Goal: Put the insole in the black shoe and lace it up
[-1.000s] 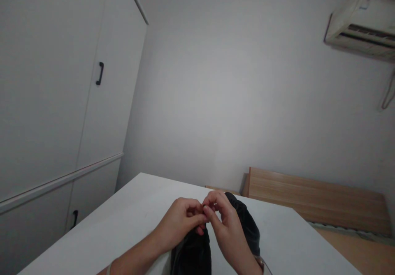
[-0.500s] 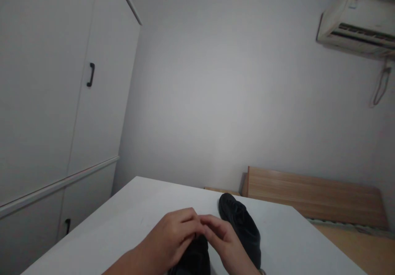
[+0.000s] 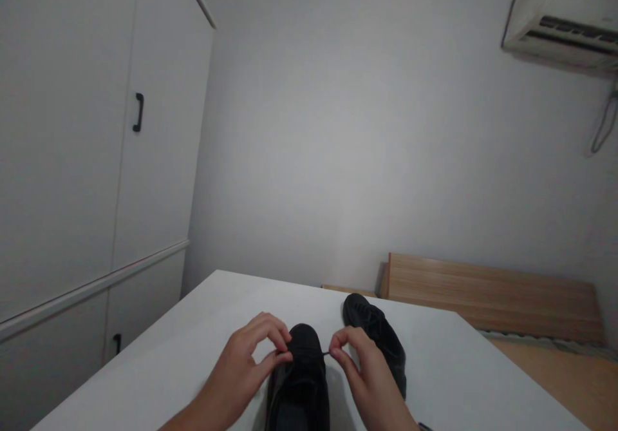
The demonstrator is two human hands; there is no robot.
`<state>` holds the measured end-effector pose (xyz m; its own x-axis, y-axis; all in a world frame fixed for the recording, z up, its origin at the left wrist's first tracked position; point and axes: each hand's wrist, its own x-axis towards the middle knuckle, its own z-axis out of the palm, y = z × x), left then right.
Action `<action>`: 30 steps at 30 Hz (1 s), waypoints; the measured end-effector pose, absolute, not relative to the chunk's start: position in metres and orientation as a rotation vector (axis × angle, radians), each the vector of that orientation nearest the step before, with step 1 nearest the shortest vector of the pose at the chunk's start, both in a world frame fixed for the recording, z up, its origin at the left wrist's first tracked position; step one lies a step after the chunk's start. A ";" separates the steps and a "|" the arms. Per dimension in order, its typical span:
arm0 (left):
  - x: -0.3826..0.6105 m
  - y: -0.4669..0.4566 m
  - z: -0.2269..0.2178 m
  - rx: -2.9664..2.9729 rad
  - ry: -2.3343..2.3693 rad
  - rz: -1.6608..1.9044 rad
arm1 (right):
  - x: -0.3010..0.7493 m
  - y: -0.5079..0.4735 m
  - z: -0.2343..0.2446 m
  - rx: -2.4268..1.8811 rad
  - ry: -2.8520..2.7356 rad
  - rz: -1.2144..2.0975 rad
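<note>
A black shoe point(image 3: 304, 337) stands on the white table point(image 3: 232, 308), its toe pointing away from me and its dark opening toward me. My left hand point(image 3: 251, 360) is at the shoe's left side, thumb and forefinger pinched near the lacing; what they grip is mostly hidden, though it looks like a lace end. To the right of the shoe, my right hand point(image 3: 360, 366) pinches a thin dark shoelace point(image 3: 326, 354) that runs out sideways from the shoe. Behind my right hand lies a second black shoe point(image 3: 381, 334), partly covered by it.
A white wardrobe point(image 3: 159, 160) with black handles rises on the left. Past the table's far right edge are a wooden headboard point(image 3: 483, 296) and a tan bed surface point(image 3: 541, 379). An air conditioner point(image 3: 570, 25) hangs high on the right wall.
My hands were together over the shoe and have moved apart to its two sides. The shoe's toe and the shoelace drawn out to the right now show between them.
</note>
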<state>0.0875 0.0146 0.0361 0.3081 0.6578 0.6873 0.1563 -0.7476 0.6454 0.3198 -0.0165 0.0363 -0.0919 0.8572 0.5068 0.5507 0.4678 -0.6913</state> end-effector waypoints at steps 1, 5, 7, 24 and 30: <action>0.081 0.016 0.030 2.016 0.770 1.390 | 0.327 -0.018 0.032 -1.239 -1.793 0.340; 0.073 0.018 0.017 1.660 0.790 1.277 | 0.351 -0.021 0.015 -1.314 -1.884 0.172; 0.082 0.019 0.021 1.559 0.722 1.243 | 0.350 -0.022 0.017 -1.293 -1.905 0.035; 0.125 0.014 0.064 1.782 0.552 1.018 | 0.303 -0.022 0.073 -0.918 -2.061 0.015; 0.122 0.017 0.064 1.778 0.495 1.001 | 0.303 -0.021 0.072 -0.993 -1.906 0.540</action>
<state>0.1220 0.0165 0.0640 0.5742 0.7120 0.4042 -0.1111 -0.4214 0.9001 0.3028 -0.0212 0.0717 -0.2801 0.8118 0.5124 0.4222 0.5836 -0.6936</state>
